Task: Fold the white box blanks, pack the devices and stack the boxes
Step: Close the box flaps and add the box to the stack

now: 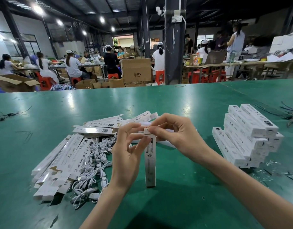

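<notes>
**Centre of Frame: Closure Hazards**

At centre frame, the white box (150, 162) stands upright on the green worktop (183, 195). The left hand (127, 151) pinches its upper end, and the right hand (177, 134) pinches the top flap. Uneven pressure could crease the flap or tip the box, since only its narrow base is supported. A tipped box could scatter the flat blanks (59, 161) at lower left.

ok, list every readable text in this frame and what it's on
"BPS": on the brown carton in the background.
"RoHS", "CE", "FC": on the flat box blanks at left.
Fine print on the upright box: blurred, unreadable.
Print on the stacked boxes: too small to read.
</notes>
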Available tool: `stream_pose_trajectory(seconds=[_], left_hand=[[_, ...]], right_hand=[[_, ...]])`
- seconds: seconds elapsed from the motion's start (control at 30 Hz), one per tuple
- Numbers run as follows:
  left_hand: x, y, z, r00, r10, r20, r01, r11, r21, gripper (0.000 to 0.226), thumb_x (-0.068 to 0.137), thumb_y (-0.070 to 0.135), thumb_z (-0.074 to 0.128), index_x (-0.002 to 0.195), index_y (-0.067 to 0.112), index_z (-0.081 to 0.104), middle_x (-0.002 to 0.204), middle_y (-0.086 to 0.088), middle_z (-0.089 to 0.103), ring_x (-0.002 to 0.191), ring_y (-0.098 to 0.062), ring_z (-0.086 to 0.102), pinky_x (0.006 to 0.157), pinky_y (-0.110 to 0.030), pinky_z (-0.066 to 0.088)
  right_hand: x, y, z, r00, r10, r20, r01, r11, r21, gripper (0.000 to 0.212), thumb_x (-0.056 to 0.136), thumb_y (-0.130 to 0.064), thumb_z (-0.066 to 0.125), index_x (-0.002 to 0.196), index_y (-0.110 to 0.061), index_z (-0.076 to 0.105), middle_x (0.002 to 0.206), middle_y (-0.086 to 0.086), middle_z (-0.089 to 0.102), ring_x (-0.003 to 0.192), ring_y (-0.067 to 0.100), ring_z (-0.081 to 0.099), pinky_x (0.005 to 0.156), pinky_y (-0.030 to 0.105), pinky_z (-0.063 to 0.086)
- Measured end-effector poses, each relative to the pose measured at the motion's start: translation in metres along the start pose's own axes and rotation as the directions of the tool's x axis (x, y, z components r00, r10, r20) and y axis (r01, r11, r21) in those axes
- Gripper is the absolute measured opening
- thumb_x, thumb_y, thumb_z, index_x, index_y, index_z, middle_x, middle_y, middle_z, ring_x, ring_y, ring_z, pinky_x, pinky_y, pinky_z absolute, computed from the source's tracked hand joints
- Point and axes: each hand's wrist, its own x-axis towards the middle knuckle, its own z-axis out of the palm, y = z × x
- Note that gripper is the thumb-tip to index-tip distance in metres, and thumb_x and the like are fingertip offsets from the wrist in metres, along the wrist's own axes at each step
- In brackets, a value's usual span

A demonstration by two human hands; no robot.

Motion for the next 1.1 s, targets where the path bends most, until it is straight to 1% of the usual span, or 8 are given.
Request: stream_pose_trajectory(seconds=[0.23,0.57,0.63,0.8,0.9,0.97,1.03,1.1], left_hand=[[-0.001,-0.003,0.002,0.995,0.09,0.037,-0.093,0.992,0.084,0.022,0.089,0.031,0.066,0.104,0.045,0.059,0.108,0.013,0.066,0.092,-0.009,0.067,0.073,-0.014,0.05],[0.0,-0.017,-0.002,0.972,0.233,0.034,-0.235,0.957,0.171,0.014,0.093,0.028,0.059,0.102,0.039,0.06,0.117,0.007,0.059,0.11,-0.022,0.061,0.076,-0.023,0.054],[-0.001,-0.021,-0.003,0.979,0.202,0.038,-0.205,0.96,0.189,0.022,0.096,0.026,0.054,0.109,0.043,0.058,0.119,0.005,0.058,0.108,-0.02,0.061,0.08,-0.022,0.053],[-0.014,-0.038,0.0,0.989,-0.111,0.095,0.082,0.961,0.263,0.071,0.094,0.007,0.055,0.141,0.053,0.029,0.139,0.01,0.053,0.106,-0.018,0.065,0.088,-0.048,0.054],[-0.022,-0.047,0.006,0.983,-0.165,0.084,0.14,0.959,0.248,0.076,0.094,0.007,0.057,0.143,0.053,0.021,0.119,0.032,0.06,0.092,0.0,0.068,0.077,-0.017,0.054],[-0.028,-0.051,0.01,0.973,-0.217,0.083,0.193,0.955,0.227,0.068,0.094,0.015,0.055,0.143,0.049,0.021,0.122,0.024,0.061,0.095,-0.002,0.068,0.082,-0.019,0.052],[-0.034,-0.054,0.013,0.961,-0.25,0.118,0.209,0.937,0.281,0.062,0.093,0.024,0.054,0.14,0.048,0.022,0.13,0.012,0.057,0.101,-0.002,0.064,0.088,-0.022,0.051],[-0.039,-0.055,0.014,0.961,-0.233,0.15,0.169,0.921,0.352,0.058,0.095,0.019,0.054,0.137,0.047,0.025,0.129,0.013,0.053,0.104,0.003,0.059,0.086,-0.011,0.047]], right_hand=[[0.001,-0.005,-0.008,0.993,-0.095,0.066,0.104,0.985,-0.14,0.006,0.084,-0.013,0.073,0.085,-0.007,0.074,0.083,0.005,0.072,0.083,0.018,0.068,0.076,0.041,0.057],[0.0,0.002,-0.007,0.958,-0.222,0.181,0.276,0.884,-0.378,0.005,0.086,-0.009,0.071,0.09,-0.007,0.068,0.096,0.004,0.064,0.087,0.016,0.063,0.072,0.029,0.058],[-0.004,0.01,-0.001,0.975,-0.15,0.165,0.202,0.907,-0.369,0.022,0.086,-0.009,0.071,0.105,-0.015,0.061,0.102,0.001,0.06,0.09,0.015,0.062,0.074,0.03,0.057],[-0.032,0.042,0.028,0.967,0.198,0.159,-0.152,0.954,-0.259,0.089,0.084,0.003,0.063,0.146,-0.031,0.009,0.107,0.0,0.05,0.089,0.013,0.059,0.07,0.015,0.049],[-0.034,0.048,0.022,0.967,0.256,0.008,-0.249,0.946,-0.207,0.071,0.086,-0.003,0.065,0.138,-0.031,0.025,0.104,-0.003,0.053,0.086,0.012,0.059,0.07,0.012,0.048],[-0.027,0.046,0.008,0.966,0.243,-0.085,-0.256,0.94,-0.227,0.048,0.088,-0.005,0.064,0.12,-0.033,0.043,0.103,-0.004,0.056,0.077,0.0,0.058,0.068,0.011,0.047],[-0.02,0.046,-0.013,0.967,0.122,-0.226,-0.207,0.89,-0.407,0.026,0.089,-0.001,0.058,0.105,-0.022,0.059,0.108,0.003,0.054,0.077,-0.001,0.053,0.071,0.009,0.04],[-0.016,0.048,-0.039,0.954,0.011,-0.3,-0.225,0.69,-0.688,0.019,0.091,0.0,0.053,0.102,-0.009,0.066,0.112,0.009,0.05,0.085,0.013,0.049,0.079,0.016,0.036]])
